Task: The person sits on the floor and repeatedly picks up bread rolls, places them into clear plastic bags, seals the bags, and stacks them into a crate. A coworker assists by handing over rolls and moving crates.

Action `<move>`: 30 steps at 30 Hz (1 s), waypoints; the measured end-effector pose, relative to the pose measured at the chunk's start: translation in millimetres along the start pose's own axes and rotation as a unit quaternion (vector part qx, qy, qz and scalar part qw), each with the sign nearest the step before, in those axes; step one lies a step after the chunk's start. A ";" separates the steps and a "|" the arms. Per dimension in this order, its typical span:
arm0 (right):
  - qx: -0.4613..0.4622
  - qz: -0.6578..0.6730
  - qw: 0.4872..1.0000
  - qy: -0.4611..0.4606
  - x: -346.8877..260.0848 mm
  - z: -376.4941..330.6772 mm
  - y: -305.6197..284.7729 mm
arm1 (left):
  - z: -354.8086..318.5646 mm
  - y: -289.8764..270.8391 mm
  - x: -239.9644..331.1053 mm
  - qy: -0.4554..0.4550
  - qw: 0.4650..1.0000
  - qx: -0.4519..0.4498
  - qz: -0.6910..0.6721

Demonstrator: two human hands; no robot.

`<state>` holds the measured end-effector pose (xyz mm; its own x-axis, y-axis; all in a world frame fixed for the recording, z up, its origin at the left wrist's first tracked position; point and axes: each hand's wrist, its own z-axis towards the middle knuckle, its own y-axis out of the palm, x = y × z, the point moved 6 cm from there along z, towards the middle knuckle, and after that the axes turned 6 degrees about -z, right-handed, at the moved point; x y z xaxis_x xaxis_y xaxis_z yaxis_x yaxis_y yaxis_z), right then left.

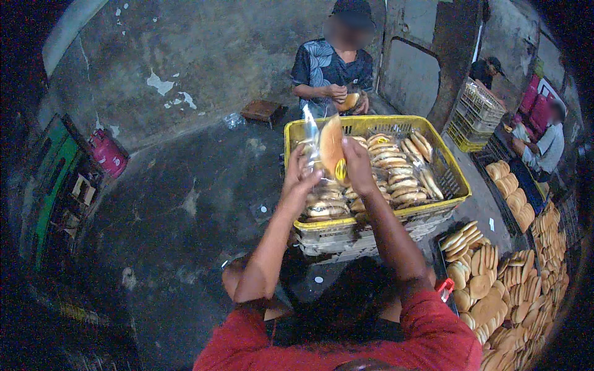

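Above the yellow crate (459, 179) I hold up a golden bun (331, 142) with a clear plastic bag (311, 133) around or against it. How far the bun sits inside cannot be made out. A yellow printed mark (340, 169) shows at the bag's lower part. My left hand (300, 179) grips the bag's left side, thumb toward the bun. My right hand (359, 166) is closed on the bun's right side. Below both hands, rows of bagged buns (393, 162) fill the crate, which rests on other crates.
Across the crate, a person (331, 68) handles another bagged bun (351, 101). Many loose buns (489, 303) lie in trays at right. Farther back are stacked crates (476, 114) and a seated person (547, 145). A pink gas cylinder (107, 153) and small wooden stool (262, 111) stand left.
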<state>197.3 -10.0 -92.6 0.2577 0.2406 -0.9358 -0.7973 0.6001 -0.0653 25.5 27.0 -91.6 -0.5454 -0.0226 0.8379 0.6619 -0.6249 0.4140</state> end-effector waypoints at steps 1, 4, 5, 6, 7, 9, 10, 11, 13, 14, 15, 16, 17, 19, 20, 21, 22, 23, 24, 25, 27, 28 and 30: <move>-0.004 -0.053 0.998 -0.029 -17.6 -25.8 -6.0 | -18.0 9.4 8.5 0.027 0.999 -0.010 -0.026; 0.052 -0.148 0.984 -0.083 -46.8 -90.3 -26.5 | -60.4 31.7 -1.2 -0.091 0.987 -0.043 0.124; 0.076 -0.168 0.977 -0.108 -51.3 -106.8 -34.3 | -73.1 38.2 -4.3 -0.096 0.986 -0.058 0.125; 0.074 -0.149 0.984 -0.055 -44.7 -118.9 -43.1 | -85.0 42.9 -8.4 -0.106 0.983 -0.074 0.131; 0.065 -0.129 0.989 -0.013 -39.0 -130.1 -50.2 | -94.2 47.2 -7.5 -0.077 0.988 -0.099 0.087; 0.085 -0.032 0.995 0.036 -30.7 -145.2 -63.6 | -111.2 44.6 -15.1 -0.146 0.966 -0.092 -0.191; 0.102 0.024 0.994 0.039 -29.8 -152.3 -69.4 | -120.3 44.5 -19.7 -0.185 0.923 -0.074 -0.328; 0.107 0.034 0.993 0.036 -30.0 -157.2 -72.0 | -128.1 46.8 -20.0 -0.183 0.926 -0.106 -0.314; 0.052 -0.057 0.993 0.087 -25.1 -169.5 -67.3 | -142.2 50.5 -22.0 -0.123 0.980 -0.132 -0.090; -0.009 -0.081 0.996 0.044 -29.7 -178.6 -60.5 | -147.8 52.9 -26.4 -0.119 0.983 -0.133 0.042; 0.030 -0.090 0.993 0.075 -23.5 -183.6 -61.6 | -153.6 54.2 -24.8 -0.096 0.988 -0.111 0.037; 0.029 -0.116 0.991 0.063 -22.0 -193.2 -61.7 | -155.4 48.3 -28.7 -0.124 0.991 -0.038 -0.026; 0.029 -0.141 0.988 0.050 -17.9 -199.6 -59.4 | -160.0 44.5 -31.0 -0.144 0.986 0.011 -0.079; 0.015 -0.128 0.989 0.066 -1.2 -213.3 -56.1 | -163.5 40.4 -28.0 -0.136 0.978 0.033 -0.156; -0.006 -0.098 0.987 0.128 13.7 -219.2 -53.8 | -163.4 41.4 -24.6 -0.131 0.984 -0.006 -0.124; -0.026 -0.047 0.982 0.180 26.6 -225.1 -50.5 | -162.8 43.0 -17.3 -0.095 0.987 -0.057 -0.112; -0.054 -0.030 0.969 0.240 37.6 -231.0 -47.8 | -163.8 45.8 -9.8 -0.059 0.987 -0.107 -0.099; -0.089 -0.055 0.960 0.258 41.6 -235.9 -45.8 | -164.8 46.1 -7.9 -0.066 0.981 -0.125 -0.134; -0.100 -0.048 0.965 0.237 38.4 -237.4 -44.0 | -165.8 42.6 -9.9 -0.090 0.986 -0.097 -0.098; -0.087 -0.054 0.969 0.223 32.8 -239.2 -47.6 | -165.9 42.0 -11.2 -0.097 0.990 -0.091 -0.039; -0.057 -0.012 0.984 0.171 11.8 -241.9 -49.7 | -167.8 44.2 -13.2 -0.098 0.992 -0.073 -0.005; -0.036 0.036 0.992 0.116 -3.8 -242.4 -50.9 | -168.5 46.2 -14.7 -0.092 0.994 -0.059 -0.030; -0.021 0.069 0.995 0.065 -26.1 -242.3 -51.7 | -170.0 49.5 -19.4 -0.084 0.994 -0.047 -0.046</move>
<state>99.5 -232.1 -148.8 0.0724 0.2162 -0.9737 -0.8429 0.5351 0.0561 -18.6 -136.2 -147.8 -0.5016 0.1639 0.8494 0.5587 -0.6883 0.4627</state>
